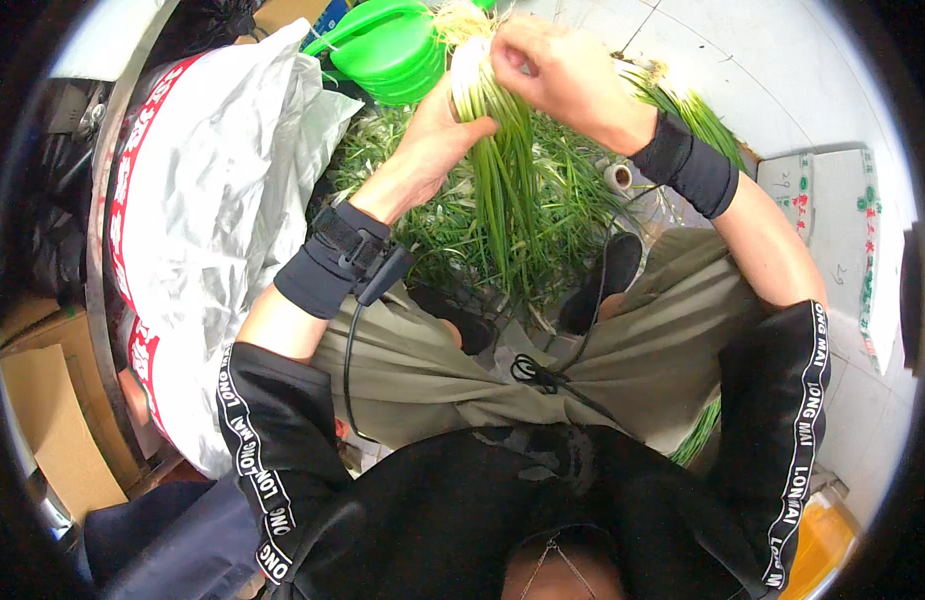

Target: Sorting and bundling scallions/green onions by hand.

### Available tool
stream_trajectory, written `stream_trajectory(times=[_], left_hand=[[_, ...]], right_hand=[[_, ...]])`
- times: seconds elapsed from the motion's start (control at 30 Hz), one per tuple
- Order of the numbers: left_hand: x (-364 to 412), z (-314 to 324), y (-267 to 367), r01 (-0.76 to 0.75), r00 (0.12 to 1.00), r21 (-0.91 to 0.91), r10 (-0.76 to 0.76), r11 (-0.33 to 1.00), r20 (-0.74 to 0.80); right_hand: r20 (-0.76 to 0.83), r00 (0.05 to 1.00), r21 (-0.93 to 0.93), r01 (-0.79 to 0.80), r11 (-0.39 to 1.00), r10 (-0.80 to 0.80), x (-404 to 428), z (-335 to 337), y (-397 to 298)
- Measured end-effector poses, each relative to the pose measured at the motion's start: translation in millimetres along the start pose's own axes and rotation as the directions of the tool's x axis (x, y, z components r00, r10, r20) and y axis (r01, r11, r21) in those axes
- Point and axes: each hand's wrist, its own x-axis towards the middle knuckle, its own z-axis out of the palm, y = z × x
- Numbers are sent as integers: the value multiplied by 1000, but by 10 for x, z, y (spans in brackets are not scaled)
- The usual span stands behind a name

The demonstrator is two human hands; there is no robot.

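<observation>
My left hand [440, 139] is closed around a bunch of green onions [500, 165], below their white ends, with the roots at the top and the green leaves hanging down. At the upper right of this bunch, my right hand [541, 71] has its fingers curled against the white stalks; whether it pinches something there is hidden. Loose green leaves and trimmings [425, 240] lie heaped on the floor beneath. Another bunch of green onions [691, 109] lies to the right, behind my right wrist. Both wrists wear black bands, and a cable runs from each.
A green plastic watering can [391, 56] stands beyond my left hand. A large white sack [222, 172] fills the left side. A small roll [618, 177] lies near my right shoe [605, 277]. At the right is a white box [830, 225] bearing writing.
</observation>
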Motion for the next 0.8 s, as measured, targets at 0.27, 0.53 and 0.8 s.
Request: stream_trajectory(times=[0.27, 0.53, 0.8], left_hand=[[35, -61, -37, 82, 990, -232, -54, 969, 127], [-45, -173, 40, 59, 991, -260, -25, 964, 133], [-45, -160, 9, 59, 997, -208, -49, 976, 54]], right_hand=[[15, 957, -112, -286, 952, 290, 102, -486, 428], [430, 875, -415, -24, 909, 220, -151, -175, 478], [217, 968, -125, 153, 980, -123, 125, -392, -265]])
